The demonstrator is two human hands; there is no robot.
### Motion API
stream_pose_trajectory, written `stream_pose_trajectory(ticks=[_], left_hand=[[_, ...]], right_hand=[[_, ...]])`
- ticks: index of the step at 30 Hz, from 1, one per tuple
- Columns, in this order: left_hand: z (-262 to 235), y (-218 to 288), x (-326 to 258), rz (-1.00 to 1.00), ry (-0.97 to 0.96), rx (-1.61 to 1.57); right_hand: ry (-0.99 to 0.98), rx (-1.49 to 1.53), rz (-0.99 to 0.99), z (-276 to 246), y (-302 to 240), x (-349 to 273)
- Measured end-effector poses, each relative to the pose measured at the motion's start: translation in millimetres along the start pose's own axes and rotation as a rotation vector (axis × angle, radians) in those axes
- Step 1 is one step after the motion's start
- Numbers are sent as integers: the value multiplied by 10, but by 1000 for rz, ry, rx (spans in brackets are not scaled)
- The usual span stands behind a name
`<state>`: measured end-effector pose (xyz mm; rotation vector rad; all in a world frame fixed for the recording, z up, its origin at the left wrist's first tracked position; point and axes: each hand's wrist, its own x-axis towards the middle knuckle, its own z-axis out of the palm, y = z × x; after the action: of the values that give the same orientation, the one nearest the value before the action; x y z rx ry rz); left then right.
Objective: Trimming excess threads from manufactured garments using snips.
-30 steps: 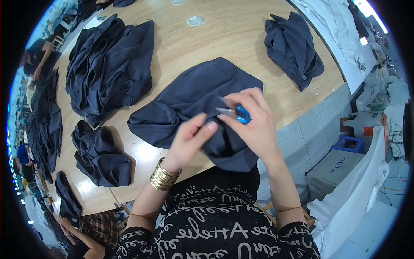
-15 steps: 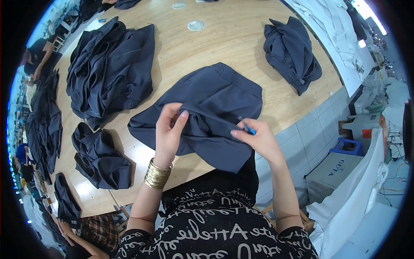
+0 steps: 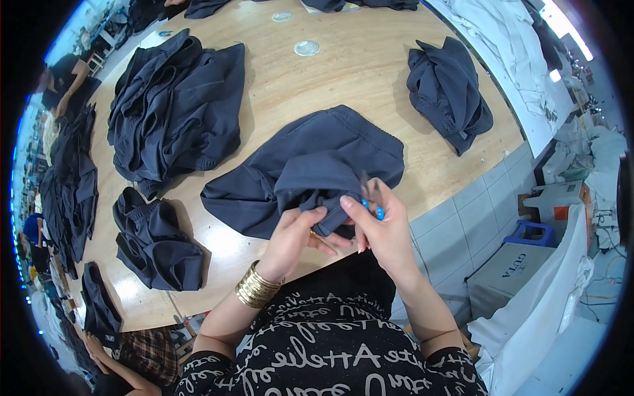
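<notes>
We see the dark navy garment (image 3: 310,168) lying on the wooden table (image 3: 343,72), near its front edge, with one bunched corner pulled up toward the person. The left hand (image 3: 294,239) is closed on this bunched fold, the fingers wrapped over the cloth from the side. The right hand (image 3: 383,231) is curled around small thread snips with a blue handle (image 3: 371,201); the blades point up and toward the fabric, and we cannot tell if they are open or shut, because the fingers cover most of them. The two hands are touching or almost touching at the fold, so the blades work very close to the left fingertips (image 3: 320,212). In our judgement the first risk is a nick in the cloth itself: the fabric is dark and soft and lies in several layers, so a blade may catch a layer under the loose thread. The second risk is to the left fingers, if the fold slips while the snips close. Also the garment hangs a little over the table edge, and a strong pull could drag it off toward the tiled floor (image 3: 462,224). Other dark piles (image 3: 175,109) and (image 3: 449,92) lie well apart and do not disturb the work.
</notes>
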<state>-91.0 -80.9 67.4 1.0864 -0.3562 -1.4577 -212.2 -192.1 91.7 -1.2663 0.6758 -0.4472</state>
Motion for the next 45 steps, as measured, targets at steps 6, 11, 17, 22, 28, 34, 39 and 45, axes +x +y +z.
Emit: stream_pose_trajectory(ticks=[6,11,17,22,28,34,39,45], left_hand=[[-99,-41,-31,276,124,-14],[-60,-104,-29,408,122,-226],[16,-46,-55,360,145,-221],[106,35,-81,404,226,-58],[105,81,-123,396,187,60],[73,102,-149,456,146,195],[89,106,-161,480,142,228],[89,133,-154,451,145,209]], right_hand=[[157,247,15,-74,6,-27],[103,429,108,-120,55,-45],[113,352,121,-151,59,-116],[96,-199,-32,-282,258,-170],[189,-629,-504,-190,-46,-181],[22,-947,-609,-195,-162,-161],[60,-1035,-682,-191,-121,-161],[92,-1107,-754,-205,-132,-157]])
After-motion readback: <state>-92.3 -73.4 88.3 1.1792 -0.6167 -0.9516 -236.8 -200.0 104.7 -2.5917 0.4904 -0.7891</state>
